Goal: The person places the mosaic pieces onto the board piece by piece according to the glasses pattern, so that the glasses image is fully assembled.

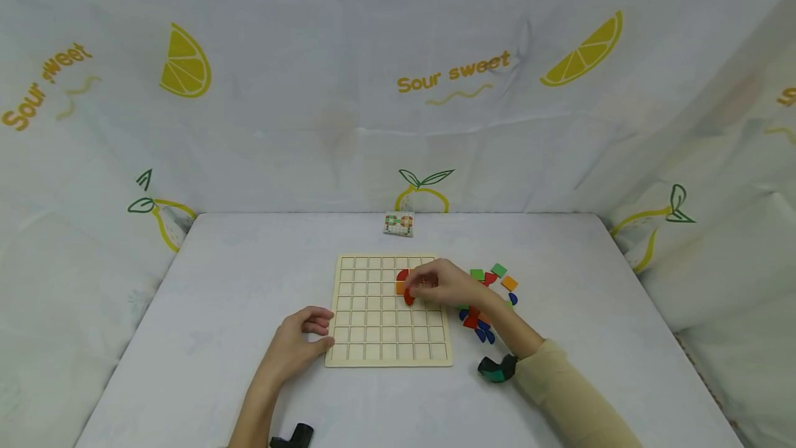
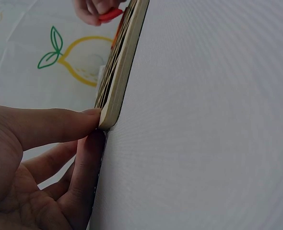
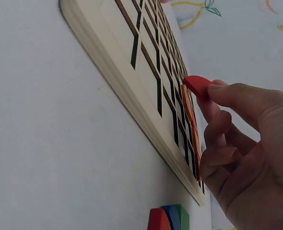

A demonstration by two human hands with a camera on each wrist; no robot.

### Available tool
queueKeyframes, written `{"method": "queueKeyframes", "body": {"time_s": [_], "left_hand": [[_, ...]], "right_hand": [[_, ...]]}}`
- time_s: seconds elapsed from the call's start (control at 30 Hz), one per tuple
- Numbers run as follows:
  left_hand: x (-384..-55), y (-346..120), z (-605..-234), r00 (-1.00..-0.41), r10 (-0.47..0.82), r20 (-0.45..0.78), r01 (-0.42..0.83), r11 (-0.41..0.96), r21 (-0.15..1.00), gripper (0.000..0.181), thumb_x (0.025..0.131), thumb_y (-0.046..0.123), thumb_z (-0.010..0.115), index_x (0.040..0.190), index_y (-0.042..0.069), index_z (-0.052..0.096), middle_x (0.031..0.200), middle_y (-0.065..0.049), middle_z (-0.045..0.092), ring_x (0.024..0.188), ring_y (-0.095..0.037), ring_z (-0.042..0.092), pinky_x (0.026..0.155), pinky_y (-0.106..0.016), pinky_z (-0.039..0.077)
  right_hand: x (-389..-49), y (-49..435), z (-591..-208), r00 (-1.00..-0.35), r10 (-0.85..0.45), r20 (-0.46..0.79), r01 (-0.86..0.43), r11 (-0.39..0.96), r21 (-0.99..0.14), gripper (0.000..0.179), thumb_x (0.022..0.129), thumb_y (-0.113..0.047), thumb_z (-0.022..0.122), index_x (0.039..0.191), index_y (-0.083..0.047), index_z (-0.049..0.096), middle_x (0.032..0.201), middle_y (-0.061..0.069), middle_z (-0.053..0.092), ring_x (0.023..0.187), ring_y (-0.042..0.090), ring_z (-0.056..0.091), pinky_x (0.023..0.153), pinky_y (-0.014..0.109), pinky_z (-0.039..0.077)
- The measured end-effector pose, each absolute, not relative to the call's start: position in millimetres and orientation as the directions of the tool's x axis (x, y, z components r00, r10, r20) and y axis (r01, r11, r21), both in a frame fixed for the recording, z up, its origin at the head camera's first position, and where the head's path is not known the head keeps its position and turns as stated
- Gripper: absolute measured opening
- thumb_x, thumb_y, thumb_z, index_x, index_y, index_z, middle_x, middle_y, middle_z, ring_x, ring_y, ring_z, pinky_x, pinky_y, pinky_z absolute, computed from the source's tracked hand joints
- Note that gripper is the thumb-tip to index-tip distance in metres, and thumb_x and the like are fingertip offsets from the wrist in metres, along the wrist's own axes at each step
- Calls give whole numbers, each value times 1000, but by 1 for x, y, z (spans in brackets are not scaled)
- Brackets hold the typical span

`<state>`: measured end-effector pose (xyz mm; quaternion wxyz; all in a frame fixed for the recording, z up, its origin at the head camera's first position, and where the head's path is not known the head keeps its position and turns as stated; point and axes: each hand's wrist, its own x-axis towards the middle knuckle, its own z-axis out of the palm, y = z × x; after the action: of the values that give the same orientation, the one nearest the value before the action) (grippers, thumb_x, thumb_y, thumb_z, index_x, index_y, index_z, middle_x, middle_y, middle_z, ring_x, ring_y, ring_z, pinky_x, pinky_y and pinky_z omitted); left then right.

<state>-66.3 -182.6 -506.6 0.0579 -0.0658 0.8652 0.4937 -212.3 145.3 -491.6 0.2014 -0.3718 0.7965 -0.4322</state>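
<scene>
A pale wooden grid board (image 1: 388,363) lies on the white table. My left hand (image 1: 298,341) rests against its left edge; in the left wrist view the thumb (image 2: 64,125) touches the board's corner. Over the upper right cells, my right hand (image 1: 444,282) pinches a red piece with a curved edge (image 3: 197,87) between thumb and finger. That piece is close over the board in the right wrist view. Beside it, a red piece (image 1: 402,274) and an orange square (image 1: 400,287) lie in the grid, and the hand hides the cells to their right.
Right of the board lie loose red, green, orange and blue pieces (image 1: 509,283), partly covered by the right forearm. A small printed card (image 1: 399,224) lies at the table's back edge, by the white printed curtain (image 1: 298,171). Dark wrist devices (image 1: 497,368) sit at both forearms.
</scene>
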Motion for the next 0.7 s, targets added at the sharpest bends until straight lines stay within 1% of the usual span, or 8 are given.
{"method": "queueKeyframes", "body": {"time_s": [0.07, 0.17, 0.37, 0.57, 0.7], "left_hand": [[-66, -183, -506, -984, -56, -167, -172, 501, 848, 40, 83, -2, 86, 120, 7, 75, 106, -6, 73, 94, -11, 69, 89, -27, 52], [-66, -183, -506, -984, -54, -167, -172, 498, 850, 40, 83, -1, 86, 120, 7, 75, 106, -6, 73, 94, -12, 69, 89, -27, 52], [-67, -184, -506, -985, -48, -166, -168, 491, 855, 40, 83, -2, 86, 120, 6, 75, 107, -7, 73, 94, -12, 68, 89, -27, 52], [-67, -184, -507, -985, -49, -163, -166, 495, 853, 40, 82, -1, 87, 120, 6, 75, 106, -6, 73, 94, -12, 68, 88, -27, 52], [-67, -183, -507, -985, -52, -165, -169, 498, 850, 40, 82, -1, 87, 120, 7, 75, 106, -6, 73, 93, -12, 68, 88, -27, 52]], "right_hand": [[-212, 141, -492, -630, -777, 2, -428, 345, -836, 14, 104, -11, 72, 114, -7, 81, 96, 7, 76, 72, 4, 55, 67, 19, 47], [-211, 136, -493, -620, -785, 4, -448, 349, -823, 15, 103, -10, 72, 114, -7, 82, 97, 7, 78, 69, 2, 53, 65, 19, 46], [-209, 132, -495, -628, -779, 6, -489, 388, -781, 15, 102, -9, 73, 114, -10, 82, 102, 5, 78, 71, 3, 54, 68, 19, 48], [-209, 131, -498, -619, -785, 25, -524, 389, -758, 18, 100, -7, 75, 115, -11, 83, 106, 4, 77, 77, 2, 56, 72, 19, 50], [-207, 130, -497, -613, -790, 15, -541, 406, -737, 18, 100, -12, 76, 117, -12, 83, 107, 3, 75, 71, 1, 53, 69, 18, 47]]}}
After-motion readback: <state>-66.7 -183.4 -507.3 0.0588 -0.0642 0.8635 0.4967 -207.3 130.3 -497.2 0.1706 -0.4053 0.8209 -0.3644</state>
